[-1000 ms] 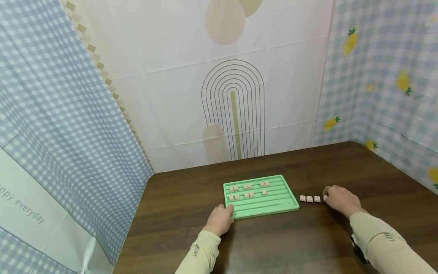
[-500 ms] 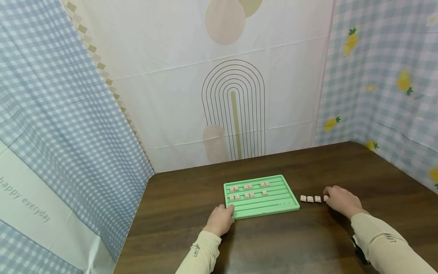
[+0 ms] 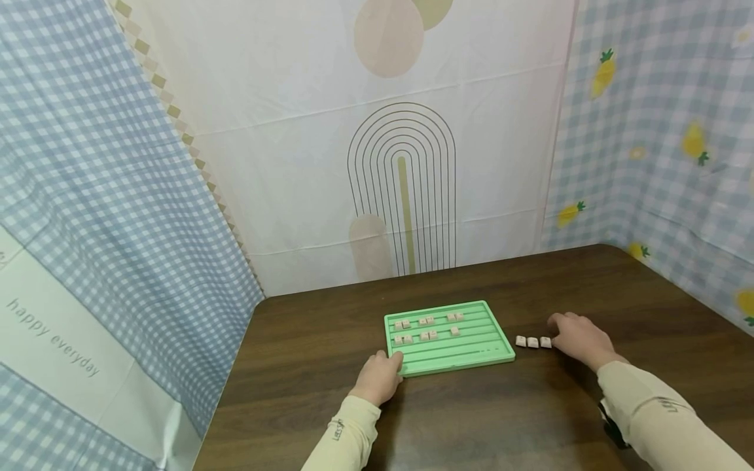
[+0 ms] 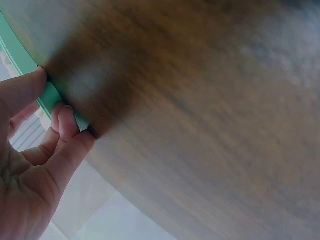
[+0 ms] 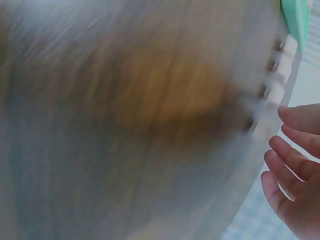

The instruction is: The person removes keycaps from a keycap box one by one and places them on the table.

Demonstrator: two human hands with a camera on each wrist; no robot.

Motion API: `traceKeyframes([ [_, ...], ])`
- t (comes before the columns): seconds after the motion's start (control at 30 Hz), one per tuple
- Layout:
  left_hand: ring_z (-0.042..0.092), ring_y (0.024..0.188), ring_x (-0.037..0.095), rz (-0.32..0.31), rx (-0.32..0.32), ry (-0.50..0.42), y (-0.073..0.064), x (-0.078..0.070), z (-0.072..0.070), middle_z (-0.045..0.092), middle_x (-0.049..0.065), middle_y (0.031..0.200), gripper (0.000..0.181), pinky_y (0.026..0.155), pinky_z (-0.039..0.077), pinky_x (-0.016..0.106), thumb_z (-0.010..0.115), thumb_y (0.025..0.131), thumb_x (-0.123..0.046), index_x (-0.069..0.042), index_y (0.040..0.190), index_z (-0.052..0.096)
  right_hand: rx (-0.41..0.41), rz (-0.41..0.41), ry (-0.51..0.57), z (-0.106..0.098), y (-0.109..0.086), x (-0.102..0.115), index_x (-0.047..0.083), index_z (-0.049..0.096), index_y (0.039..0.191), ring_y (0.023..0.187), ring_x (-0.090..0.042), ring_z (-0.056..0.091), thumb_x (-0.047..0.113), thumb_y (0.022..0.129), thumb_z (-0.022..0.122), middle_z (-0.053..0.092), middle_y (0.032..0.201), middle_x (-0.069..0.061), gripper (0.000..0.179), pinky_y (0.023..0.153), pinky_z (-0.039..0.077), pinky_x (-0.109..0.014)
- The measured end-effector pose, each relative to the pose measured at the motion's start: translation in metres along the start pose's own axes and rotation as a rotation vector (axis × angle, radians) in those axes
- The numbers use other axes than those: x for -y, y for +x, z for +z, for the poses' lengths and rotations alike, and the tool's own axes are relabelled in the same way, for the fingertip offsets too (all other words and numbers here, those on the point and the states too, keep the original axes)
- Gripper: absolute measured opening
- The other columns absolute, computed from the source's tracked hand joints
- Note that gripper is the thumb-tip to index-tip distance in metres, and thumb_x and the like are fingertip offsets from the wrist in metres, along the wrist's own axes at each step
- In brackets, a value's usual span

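Right hand (image 3: 582, 341): fingers apart, empty, beside tiles (image 3: 533, 342)
Left hand (image 3: 377, 378): grips near-left corner of green tray (image 3: 459, 367)
Tiles: likely lining-up step; next probably needs light pinch

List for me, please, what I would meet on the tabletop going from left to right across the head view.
Left hand, green tray, three small pale keycaps in a row, right hand.

The pale tiles (image 3: 533, 342) are marked, but too small to be read.
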State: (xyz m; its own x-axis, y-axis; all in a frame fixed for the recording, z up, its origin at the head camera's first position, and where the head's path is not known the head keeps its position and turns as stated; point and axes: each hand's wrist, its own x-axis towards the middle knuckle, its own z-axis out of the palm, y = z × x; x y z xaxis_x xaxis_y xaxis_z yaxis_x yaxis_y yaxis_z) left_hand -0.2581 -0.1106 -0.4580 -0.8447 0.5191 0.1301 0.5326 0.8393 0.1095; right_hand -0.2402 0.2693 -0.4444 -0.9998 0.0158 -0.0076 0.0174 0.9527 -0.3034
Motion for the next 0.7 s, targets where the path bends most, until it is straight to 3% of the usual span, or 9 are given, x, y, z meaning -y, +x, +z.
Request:
traceKeyframes([
  [0.3, 0.051, 0.067, 0.019, -0.001, 0.016, -0.015, 0.001, 0.001, -0.003, 0.052, 0.004, 0.075, 0.021, 0.059, 0.042, 0.027, 0.07, 0.08, -0.018, -0.013, 0.084, 0.05, -0.062, -0.105, 0.017, 0.008, 0.019, 0.051, 0.0, 0.06, 0.112, 0.101, -0.045, 0.051, 0.012, 0.086, 0.06, 0.059, 0.111, -0.023, 0.03, 0.073, 0.045, -0.052],
  [0.53, 0.051, 0.069, 0.019, -0.035, 0.051, -0.039, 0.002, 0.002, -0.002, 0.052, 0.005, 0.078, 0.02, 0.06, 0.042, 0.027, 0.069, 0.081, -0.017, -0.013, 0.086, 0.051, -0.006, -0.179, 0.146, 0.032, 0.037, 0.095, 0.002, 0.061, 0.115, 0.103, -0.036, 0.057, 0.014, 0.086, 0.062, 0.061, 0.114, -0.018, 0.031, 0.078, 0.048, -0.048],
  [0.7, 0.051, 0.07, 0.019, -0.045, 0.065, -0.029, 0.001, -0.002, -0.001, 0.052, 0.004, 0.078, 0.019, 0.061, 0.042, 0.027, 0.068, 0.082, -0.019, -0.014, 0.087, 0.051, -0.015, -0.223, 0.139, 0.046, 0.045, 0.12, 0.003, 0.061, 0.115, 0.108, -0.035, 0.056, 0.014, 0.086, 0.062, 0.062, 0.115, -0.015, 0.031, 0.083, 0.047, -0.048],
])
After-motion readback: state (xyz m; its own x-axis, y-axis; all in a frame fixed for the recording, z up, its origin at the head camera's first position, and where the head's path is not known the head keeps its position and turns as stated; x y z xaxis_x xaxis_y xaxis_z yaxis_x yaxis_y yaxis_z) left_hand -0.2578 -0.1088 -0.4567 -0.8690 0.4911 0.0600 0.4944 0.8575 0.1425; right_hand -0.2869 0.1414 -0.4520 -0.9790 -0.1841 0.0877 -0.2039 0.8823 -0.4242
